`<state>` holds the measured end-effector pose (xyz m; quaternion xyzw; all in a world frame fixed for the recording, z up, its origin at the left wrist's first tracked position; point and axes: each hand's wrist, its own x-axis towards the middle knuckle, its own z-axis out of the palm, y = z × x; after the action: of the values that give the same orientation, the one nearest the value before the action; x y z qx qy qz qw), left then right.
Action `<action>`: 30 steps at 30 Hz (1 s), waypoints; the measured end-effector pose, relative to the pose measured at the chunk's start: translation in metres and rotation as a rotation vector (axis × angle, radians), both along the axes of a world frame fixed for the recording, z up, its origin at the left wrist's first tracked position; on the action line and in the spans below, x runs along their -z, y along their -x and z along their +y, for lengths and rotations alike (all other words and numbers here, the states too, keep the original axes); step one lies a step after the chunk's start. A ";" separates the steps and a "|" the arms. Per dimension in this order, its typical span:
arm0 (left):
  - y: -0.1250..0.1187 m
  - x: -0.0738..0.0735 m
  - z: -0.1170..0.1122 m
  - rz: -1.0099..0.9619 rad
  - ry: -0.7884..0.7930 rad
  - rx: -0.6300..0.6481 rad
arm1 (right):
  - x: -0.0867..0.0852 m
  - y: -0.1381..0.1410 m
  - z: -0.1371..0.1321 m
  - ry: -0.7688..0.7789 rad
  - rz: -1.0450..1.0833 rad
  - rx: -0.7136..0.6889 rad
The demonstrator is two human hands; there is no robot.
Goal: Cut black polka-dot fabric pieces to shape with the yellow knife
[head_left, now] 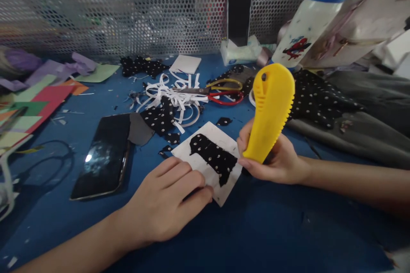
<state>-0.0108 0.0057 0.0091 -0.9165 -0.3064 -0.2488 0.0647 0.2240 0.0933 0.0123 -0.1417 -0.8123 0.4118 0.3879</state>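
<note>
On the blue table lies a small white card [207, 129], with a black polka-dot fabric piece [212, 152] on it. My left hand [171, 200] rests over the card's near left edge, its fingers curled together and holding it down. In my right hand [282, 164] is a yellow utility knife [272, 106], its handle end tilted up toward me. The knife's tip points down near the card's right corner; the fingers hide its blade end. Small dotted scraps [224, 121] lie just beyond the card.
Red-and-yellow scissors [224, 91] lie on tangled white strips [169, 94] behind the card. A dark phone [104, 158] lies left; another phone [239, 17] stands against the perforated metal panel [176, 8]. Colored papers [48, 98] are far left, a white bottle [307, 21] and dark fabric [352, 115] right.
</note>
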 end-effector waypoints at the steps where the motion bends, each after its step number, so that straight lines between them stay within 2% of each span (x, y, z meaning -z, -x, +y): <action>1: -0.001 0.000 0.000 -0.015 -0.001 -0.007 | -0.001 0.001 -0.002 0.001 0.028 -0.005; 6: -0.004 -0.002 0.002 -0.054 0.044 -0.026 | -0.005 0.000 -0.007 -0.124 0.042 -0.010; 10: -0.003 -0.005 0.003 -0.003 0.070 0.016 | -0.007 -0.002 -0.005 -0.120 0.012 -0.047; 17: -0.004 -0.004 0.003 0.067 0.051 0.032 | 0.000 0.001 -0.005 -0.196 0.079 0.111; 20: -0.004 -0.003 0.004 0.084 0.068 0.023 | 0.003 0.002 -0.004 -0.168 0.061 0.141; 24: -0.005 -0.003 0.004 0.080 0.063 0.023 | 0.005 0.004 -0.002 -0.088 0.016 0.115; 30: -0.006 -0.005 0.003 0.061 0.037 0.030 | 0.004 0.002 -0.002 -0.073 -0.002 0.079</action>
<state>-0.0052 0.0085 0.0145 -0.9292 -0.2953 -0.2158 0.0532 0.2218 0.0911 0.0088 -0.1598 -0.8208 0.3662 0.4082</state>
